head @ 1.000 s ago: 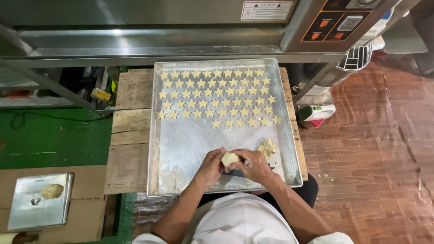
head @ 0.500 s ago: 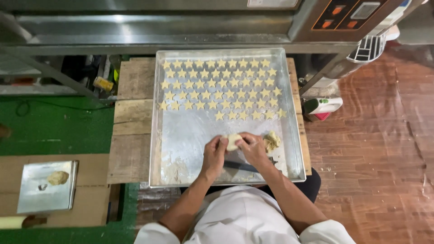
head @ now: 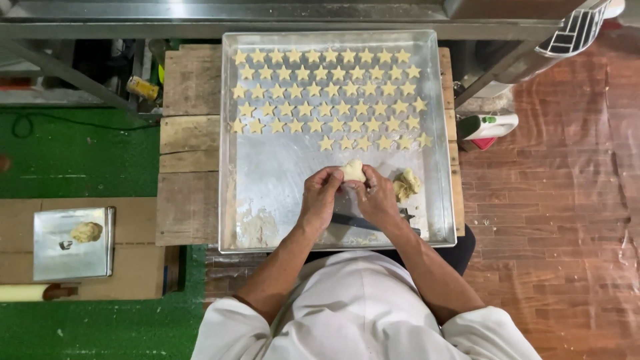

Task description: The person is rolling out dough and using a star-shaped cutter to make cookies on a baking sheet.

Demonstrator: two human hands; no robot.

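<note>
Both hands (left (head: 320,198), right (head: 377,197)) pinch a dough lump (head: 353,171) over the tray (head: 267,173).

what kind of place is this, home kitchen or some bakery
Probably a small bakery workshop: a large metal baking tray filled with rows of star-shaped dough pieces, both hands shaping a dough lump, stainless equipment behind.

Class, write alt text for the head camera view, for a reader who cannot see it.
Seen from above, a left hand and right hand together pinch a lump of dough over a metal baking tray. Rows of star-shaped dough pieces fill the tray's far half, with a second dough lump beside the right hand.
</note>
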